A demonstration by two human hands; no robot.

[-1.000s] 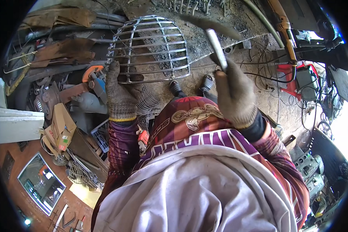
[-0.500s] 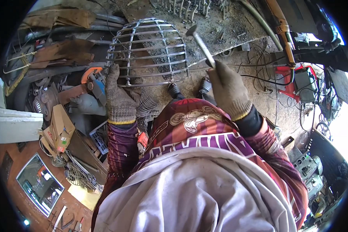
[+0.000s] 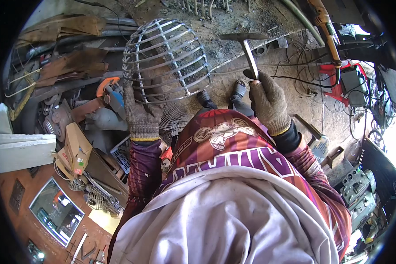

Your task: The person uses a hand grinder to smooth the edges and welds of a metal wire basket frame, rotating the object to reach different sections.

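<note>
A domed cage of welded metal bars (image 3: 171,59) hangs tilted in front of me, over the near edge of the dirty workbench. Gripping its lower left side is my left hand (image 3: 141,110), in a grey-brown knit glove; its fingertips are partly hidden among the bars. My right hand (image 3: 270,101), gloved the same way, is closed round the handle of a hammer (image 3: 251,55). The hammer points up and away from me, its long narrow head to the right of the cage and apart from it.
The workbench (image 3: 233,53) carries grit and several upright metal pegs (image 3: 202,8). A red-and-grey machine (image 3: 351,83) with loose cables stands right. At left are an orange-and-blue tool (image 3: 110,94), scrap metal and a cardboard box (image 3: 75,152). My sandalled feet are on the floor below.
The cage has tilted and turned in my left hand. My right hand has moved right and slightly down, and the hammer has turned, so its head now shows side-on.
</note>
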